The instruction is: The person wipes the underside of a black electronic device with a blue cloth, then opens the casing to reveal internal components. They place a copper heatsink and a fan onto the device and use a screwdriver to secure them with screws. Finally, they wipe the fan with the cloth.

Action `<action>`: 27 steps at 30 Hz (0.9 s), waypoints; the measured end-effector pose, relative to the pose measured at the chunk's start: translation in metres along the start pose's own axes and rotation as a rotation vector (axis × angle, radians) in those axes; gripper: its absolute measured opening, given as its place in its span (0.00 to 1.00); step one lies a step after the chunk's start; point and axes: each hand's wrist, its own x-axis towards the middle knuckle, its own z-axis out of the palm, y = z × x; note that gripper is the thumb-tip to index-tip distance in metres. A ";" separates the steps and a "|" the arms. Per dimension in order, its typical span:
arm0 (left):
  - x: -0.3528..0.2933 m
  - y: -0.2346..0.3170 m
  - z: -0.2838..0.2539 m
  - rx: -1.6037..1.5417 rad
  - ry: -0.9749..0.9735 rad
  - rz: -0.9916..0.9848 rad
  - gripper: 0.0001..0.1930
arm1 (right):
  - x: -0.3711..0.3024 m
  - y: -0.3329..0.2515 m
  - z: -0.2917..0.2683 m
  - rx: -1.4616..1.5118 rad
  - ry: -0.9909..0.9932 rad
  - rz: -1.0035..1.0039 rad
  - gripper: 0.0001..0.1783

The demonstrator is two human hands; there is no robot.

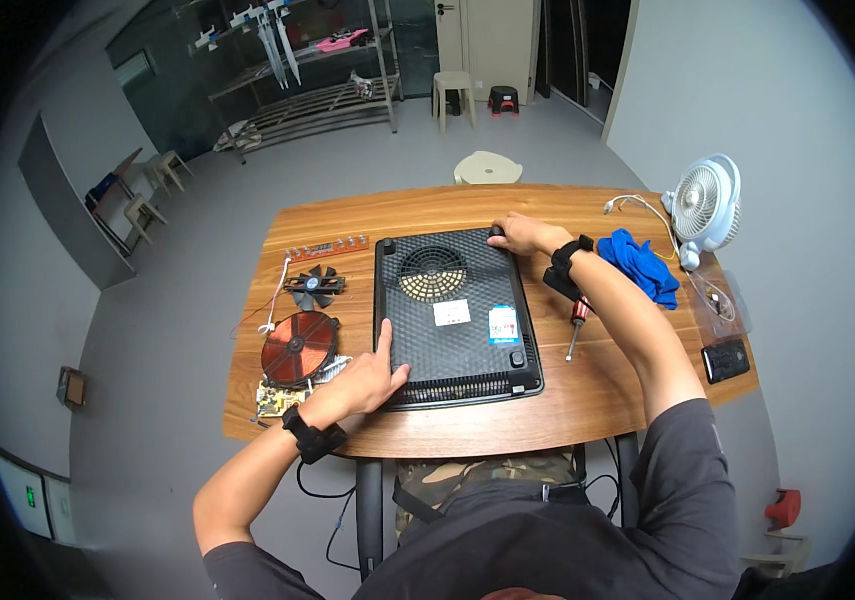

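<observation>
The left hand (363,382), finger and thumb spread, touches the cover (417,345); the right hand (527,236) grasps its far right corner.

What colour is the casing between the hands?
The casing is black; the head view shows it.

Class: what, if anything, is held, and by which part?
Right hand holds the black casing by its far right corner; left hand touches its left edge, grip unclear.
</observation>
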 end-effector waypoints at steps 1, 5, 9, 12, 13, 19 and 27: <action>-0.001 0.000 0.001 -0.013 0.013 0.005 0.46 | -0.004 -0.001 0.005 0.019 0.049 0.002 0.32; -0.003 0.000 0.002 -0.025 0.019 0.020 0.45 | -0.009 0.001 0.005 0.083 0.112 -0.030 0.32; -0.004 -0.006 0.001 -0.064 0.017 0.016 0.44 | -0.007 -0.001 -0.011 0.226 0.051 -0.091 0.32; -0.007 -0.015 0.001 -0.123 0.021 0.002 0.43 | -0.009 -0.017 -0.027 0.444 0.050 -0.041 0.34; -0.008 -0.017 0.001 -0.146 0.020 -0.001 0.42 | -0.007 -0.016 -0.032 0.493 0.084 -0.042 0.35; -0.006 -0.010 -0.028 0.019 -0.011 -0.066 0.41 | 0.005 -0.019 -0.064 0.351 0.231 -0.174 0.38; -0.001 0.062 -0.118 0.059 0.263 0.090 0.41 | -0.029 -0.071 -0.145 0.708 0.015 -0.251 0.40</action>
